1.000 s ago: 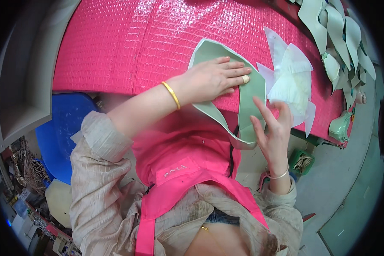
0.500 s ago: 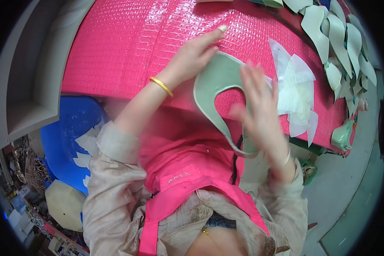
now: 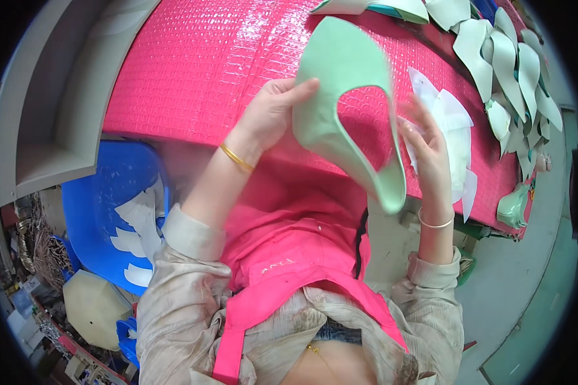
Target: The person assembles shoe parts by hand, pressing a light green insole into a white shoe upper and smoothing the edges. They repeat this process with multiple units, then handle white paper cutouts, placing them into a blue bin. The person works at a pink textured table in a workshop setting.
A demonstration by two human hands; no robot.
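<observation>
A mint-green shoe upper (image 3: 343,58), curved with a large rounded opening, is held up tilted over the near edge of the pink table. My left hand (image 3: 266,115) pinches its left edge, thumb on the green face and fingers behind. Close by the opposite edge is my right hand (image 3: 430,141), its fingers apart and slightly blurred; the thumb tip is at or very near the edge, and I cannot tell whether it touches. Just behind that hand, white paper-like pieces (image 3: 456,122) lie overlapped on the table.
The pink textured table cover (image 3: 192,77) stretches ahead. Several pale green shoe uppers (image 3: 475,51) are heaped at the far right, with a small green piece (image 3: 514,205) on the right corner. At left stand a grey shelf box (image 3: 51,173) and a blue bin (image 3: 90,224) holding white scraps.
The shoe upper has been lifted and turned, now showing a brighter green face. My left hand has drawn back and closed on its edge; my right hand has moved off it to the right.
</observation>
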